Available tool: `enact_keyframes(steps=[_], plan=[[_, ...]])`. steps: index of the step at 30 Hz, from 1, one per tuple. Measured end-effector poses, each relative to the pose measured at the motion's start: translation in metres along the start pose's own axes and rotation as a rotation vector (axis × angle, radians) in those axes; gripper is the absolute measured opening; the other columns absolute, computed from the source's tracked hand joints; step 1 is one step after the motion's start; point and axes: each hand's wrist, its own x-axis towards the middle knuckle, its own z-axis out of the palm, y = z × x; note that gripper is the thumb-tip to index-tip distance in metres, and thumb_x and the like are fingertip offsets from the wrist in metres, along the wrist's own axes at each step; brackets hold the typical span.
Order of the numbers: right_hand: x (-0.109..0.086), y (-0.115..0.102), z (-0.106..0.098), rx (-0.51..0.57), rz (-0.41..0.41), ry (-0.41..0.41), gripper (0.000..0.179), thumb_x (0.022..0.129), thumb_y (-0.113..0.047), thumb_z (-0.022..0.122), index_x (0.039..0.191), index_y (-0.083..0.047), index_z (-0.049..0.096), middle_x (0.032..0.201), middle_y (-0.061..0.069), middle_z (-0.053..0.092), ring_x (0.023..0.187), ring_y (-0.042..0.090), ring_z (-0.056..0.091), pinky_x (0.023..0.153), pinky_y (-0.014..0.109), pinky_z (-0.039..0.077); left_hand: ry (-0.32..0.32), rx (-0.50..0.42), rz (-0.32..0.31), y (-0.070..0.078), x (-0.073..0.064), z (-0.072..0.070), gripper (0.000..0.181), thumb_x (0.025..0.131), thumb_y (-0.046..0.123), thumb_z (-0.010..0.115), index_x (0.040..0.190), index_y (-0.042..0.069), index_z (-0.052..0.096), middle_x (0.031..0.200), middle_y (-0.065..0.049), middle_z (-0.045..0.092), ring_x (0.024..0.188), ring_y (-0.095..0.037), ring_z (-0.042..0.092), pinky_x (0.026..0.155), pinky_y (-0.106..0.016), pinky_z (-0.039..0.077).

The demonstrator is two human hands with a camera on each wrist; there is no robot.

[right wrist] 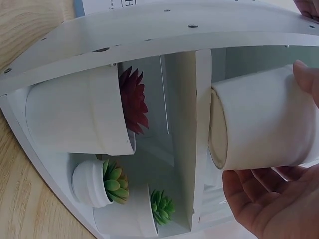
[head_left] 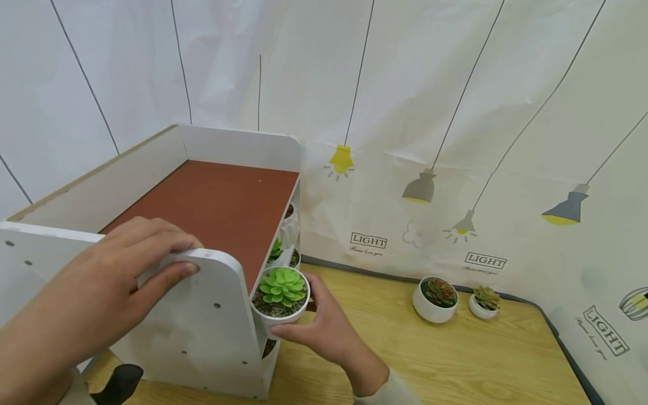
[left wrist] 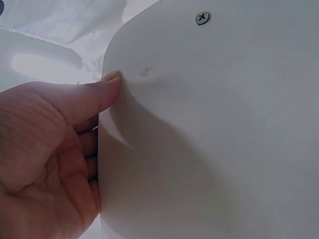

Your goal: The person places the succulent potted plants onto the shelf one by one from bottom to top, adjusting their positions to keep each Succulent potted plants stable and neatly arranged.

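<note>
My left hand (head_left: 129, 267) grips the top edge of the white shelf unit's side panel (head_left: 202, 315); in the left wrist view its thumb (left wrist: 102, 94) lies on the outer face, with the fingers behind the edge. With my right hand (head_left: 329, 332) I hold a white pot (right wrist: 266, 119) by its sides, thumb and fingers around it. A bright green succulent (head_left: 282, 287) in dark gravel fills the pot. It is at the open front of the shelf, tilted a little, its base level with the upper compartment in the right wrist view.
The lower compartment holds a large pot with a red succulent (right wrist: 133, 102) and two with green plants, one a small pot (right wrist: 89, 183). More potted plants stand farther along the upper compartment. On the wooden table sit a round white pot (head_left: 432, 309) and a smaller one (head_left: 481, 309).
</note>
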Motion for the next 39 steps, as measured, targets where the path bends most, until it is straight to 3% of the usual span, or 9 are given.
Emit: enact_keyframes(steps=[7, 15, 18, 22, 26, 29, 32, 35, 39], plan=[[0.002, -0.002, 0.006, -0.006, -0.014, 0.009, 0.09, 0.079, -0.023, 0.093, 0.153, -0.019, 0.041, 0.138, -0.002, 0.06, 0.123, 0.016, 0.059, 0.102, 0.032, 0.051, 0.016, 0.015, -0.004, -0.001, -0.002, 0.0, 0.019, 0.097, 0.025, 0.076, 0.115, 0.023, 0.071, 0.114, 0.013, 0.065, 0.106, -0.004, 0.052, 0.092, -0.011, 0.037], [0.003, -0.002, 0.013, 0.023, -0.017, 0.028, 0.089, 0.077, -0.017, 0.094, 0.151, -0.015, 0.045, 0.133, 0.005, 0.061, 0.12, 0.019, 0.059, 0.103, 0.035, 0.051, 0.009, 0.009, -0.01, -0.001, -0.003, 0.0, 0.035, 0.084, 0.008, 0.083, 0.114, 0.021, 0.071, 0.114, 0.013, 0.064, 0.107, -0.004, 0.052, 0.093, -0.01, 0.036], [0.002, -0.001, 0.013, 0.013, -0.023, 0.015, 0.086, 0.078, -0.017, 0.093, 0.15, -0.015, 0.045, 0.134, 0.006, 0.062, 0.122, 0.02, 0.06, 0.104, 0.033, 0.052, 0.014, 0.003, -0.005, -0.001, -0.003, 0.0, 0.03, 0.088, 0.011, 0.082, 0.114, 0.02, 0.071, 0.114, 0.013, 0.064, 0.106, -0.004, 0.052, 0.093, -0.009, 0.037], [0.002, 0.0, 0.013, 0.028, -0.039, -0.013, 0.079, 0.082, -0.011, 0.088, 0.149, -0.014, 0.046, 0.137, 0.006, 0.062, 0.126, 0.022, 0.06, 0.105, 0.032, 0.053, 0.027, -0.004, 0.006, -0.002, -0.003, 0.001, 0.017, 0.1, 0.029, 0.072, 0.114, 0.02, 0.071, 0.114, 0.012, 0.064, 0.106, -0.004, 0.052, 0.092, -0.01, 0.037], [0.002, 0.0, 0.013, 0.058, -0.038, -0.023, 0.067, 0.087, -0.007, 0.082, 0.145, -0.011, 0.048, 0.141, 0.008, 0.059, 0.13, 0.024, 0.058, 0.104, 0.03, 0.054, 0.026, 0.0, 0.008, -0.002, -0.002, 0.001, 0.017, 0.1, 0.03, 0.071, 0.114, 0.02, 0.071, 0.113, 0.012, 0.064, 0.105, -0.004, 0.052, 0.092, -0.01, 0.037], [0.002, 0.0, 0.013, 0.061, -0.021, -0.013, 0.06, 0.088, -0.007, 0.081, 0.141, -0.01, 0.051, 0.14, 0.008, 0.06, 0.129, 0.025, 0.059, 0.101, 0.028, 0.055, 0.028, -0.002, 0.01, -0.001, -0.001, 0.001, 0.024, 0.105, 0.041, 0.061, 0.114, 0.02, 0.071, 0.113, 0.013, 0.064, 0.105, -0.004, 0.052, 0.092, -0.01, 0.037], [0.002, 0.0, 0.013, 0.046, -0.004, 0.001, 0.055, 0.089, -0.009, 0.081, 0.137, -0.011, 0.055, 0.136, 0.006, 0.062, 0.125, 0.023, 0.06, 0.099, 0.029, 0.056, 0.034, -0.008, 0.015, 0.0, 0.0, 0.001, 0.045, 0.107, 0.055, 0.043, 0.113, 0.02, 0.071, 0.113, 0.013, 0.065, 0.105, -0.003, 0.052, 0.092, -0.011, 0.038], [0.002, 0.001, 0.014, 0.025, 0.006, 0.017, 0.049, 0.09, -0.012, 0.081, 0.133, -0.012, 0.058, 0.129, 0.005, 0.064, 0.12, 0.02, 0.061, 0.098, 0.03, 0.056, 0.026, -0.006, 0.009, 0.001, 0.0, 0.001, 0.025, 0.106, 0.042, 0.06, 0.113, 0.02, 0.071, 0.113, 0.013, 0.064, 0.105, -0.004, 0.052, 0.092, -0.01, 0.037], [0.003, 0.002, 0.016, 0.001, 0.008, 0.042, 0.036, 0.091, -0.012, 0.079, 0.123, -0.011, 0.063, 0.118, 0.004, 0.067, 0.11, 0.019, 0.065, 0.095, 0.034, 0.058, 0.023, -0.004, 0.004, 0.0, -0.001, 0.001, 0.018, 0.103, 0.034, 0.067, 0.114, 0.02, 0.071, 0.114, 0.013, 0.064, 0.106, -0.004, 0.052, 0.093, -0.01, 0.037]])
